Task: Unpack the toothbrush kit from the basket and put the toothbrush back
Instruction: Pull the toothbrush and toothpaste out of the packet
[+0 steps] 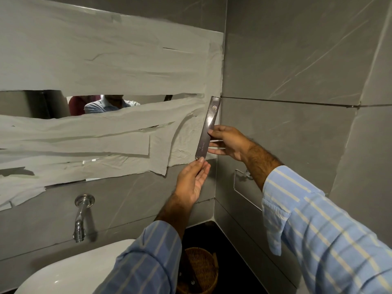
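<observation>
A long, narrow dark grey toothbrush kit box (209,126) is held upright in front of the wall corner. My right hand (228,143) grips its lower half from the right side. My left hand (194,181) pinches the box's bottom end flap between thumb and fingertips. The brown wicker basket (198,270) stands far below on the dark counter, partly hidden by my left sleeve. The toothbrush itself is not visible.
A white basin (70,270) sits at the lower left under a chrome wall tap (81,217). The mirror (95,102) is mostly covered with grey paper strips. A metal towel ring (241,181) hangs on the right wall behind my right forearm.
</observation>
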Motion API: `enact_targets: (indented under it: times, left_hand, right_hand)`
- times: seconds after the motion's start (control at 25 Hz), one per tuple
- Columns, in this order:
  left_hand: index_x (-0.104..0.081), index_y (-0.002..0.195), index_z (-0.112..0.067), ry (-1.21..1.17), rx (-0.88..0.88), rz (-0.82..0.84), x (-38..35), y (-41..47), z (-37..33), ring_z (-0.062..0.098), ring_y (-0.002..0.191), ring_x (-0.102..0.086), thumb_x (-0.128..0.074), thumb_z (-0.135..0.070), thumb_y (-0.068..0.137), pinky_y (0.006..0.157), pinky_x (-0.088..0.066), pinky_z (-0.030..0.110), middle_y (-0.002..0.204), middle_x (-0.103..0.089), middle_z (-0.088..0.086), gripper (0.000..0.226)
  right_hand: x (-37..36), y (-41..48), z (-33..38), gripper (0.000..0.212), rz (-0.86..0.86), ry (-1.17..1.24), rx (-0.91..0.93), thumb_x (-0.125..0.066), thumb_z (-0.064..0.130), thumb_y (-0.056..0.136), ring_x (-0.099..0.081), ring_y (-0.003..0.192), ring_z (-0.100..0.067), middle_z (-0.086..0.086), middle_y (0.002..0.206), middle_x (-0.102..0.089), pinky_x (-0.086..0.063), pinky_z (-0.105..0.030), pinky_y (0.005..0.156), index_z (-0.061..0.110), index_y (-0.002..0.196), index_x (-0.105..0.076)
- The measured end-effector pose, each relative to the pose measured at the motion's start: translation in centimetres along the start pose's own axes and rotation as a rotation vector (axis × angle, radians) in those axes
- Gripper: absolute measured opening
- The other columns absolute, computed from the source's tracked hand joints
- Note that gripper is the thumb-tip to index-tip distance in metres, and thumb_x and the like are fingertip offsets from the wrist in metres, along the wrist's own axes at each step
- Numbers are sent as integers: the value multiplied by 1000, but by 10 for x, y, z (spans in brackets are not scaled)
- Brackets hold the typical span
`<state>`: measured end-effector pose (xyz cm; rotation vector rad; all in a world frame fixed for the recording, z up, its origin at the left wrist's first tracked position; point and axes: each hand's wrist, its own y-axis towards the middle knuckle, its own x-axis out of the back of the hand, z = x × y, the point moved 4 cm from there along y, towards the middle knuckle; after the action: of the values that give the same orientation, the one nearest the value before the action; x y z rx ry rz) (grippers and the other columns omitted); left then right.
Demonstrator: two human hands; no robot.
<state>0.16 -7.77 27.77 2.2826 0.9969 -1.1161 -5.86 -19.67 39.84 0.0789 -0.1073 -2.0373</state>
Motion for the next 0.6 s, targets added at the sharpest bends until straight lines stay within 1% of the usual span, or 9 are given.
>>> enact_targets:
  times: [0.08,0.2,0.28,0.36,0.44,0.48,0.6]
  left_hand:
    - [-69,110,0,-23,-11,11,4,-2,2,20,91,-76,-70,-4,87,76,-61,27,98,-76,14,23]
    - [-71,104,-2,-29,-17,28,5,-3,4,20,88,-77,-69,-3,88,73,-61,27,93,-77,14,17]
    - [-72,103,-2,-6,-28,13,5,-3,2,18,84,-76,-68,-4,89,71,-61,26,91,-76,13,14]
    - [-70,106,-3,59,-52,-3,6,-2,1,15,80,-74,-66,-8,91,68,-60,23,90,-74,11,16]
    - [-68,107,-5,159,-76,12,6,-2,-2,12,71,-69,-63,-13,95,63,-58,20,85,-71,8,16]
    - [-67,108,-5,235,-90,23,4,-3,-4,10,65,-65,-60,-15,97,58,-54,18,81,-68,6,16]
    - [-64,111,-6,554,-146,22,-2,-4,-12,7,53,-50,-52,-22,101,44,-40,16,73,-57,3,23]
  right_hand:
    - [-2,1,1,12,10,5,8,-64,20,93,-70,96,-23,-7,105,-72,-62,-39,80,18,103,-69]
    - [-4,2,0,10,-27,-3,23,-61,21,94,-67,93,-22,-7,101,-70,-61,-41,83,18,101,-67]
    - [-5,3,-2,10,-40,2,18,-61,21,94,-67,91,-22,-6,98,-70,-61,-40,82,17,101,-67]
    - [-4,3,-4,8,-70,11,11,-61,21,94,-68,88,-22,-7,95,-70,-62,-39,78,16,98,-66]
    - [0,3,-5,7,-116,29,4,-60,21,94,-67,85,-22,-7,92,-69,-62,-39,76,16,91,-64]
    - [2,3,-6,8,-139,41,1,-60,21,95,-67,84,-22,-7,91,-69,-62,-40,76,16,89,-62]
    - [8,3,-8,11,-205,88,-6,-58,20,96,-68,75,-20,-7,87,-70,-62,-38,71,15,86,-61]
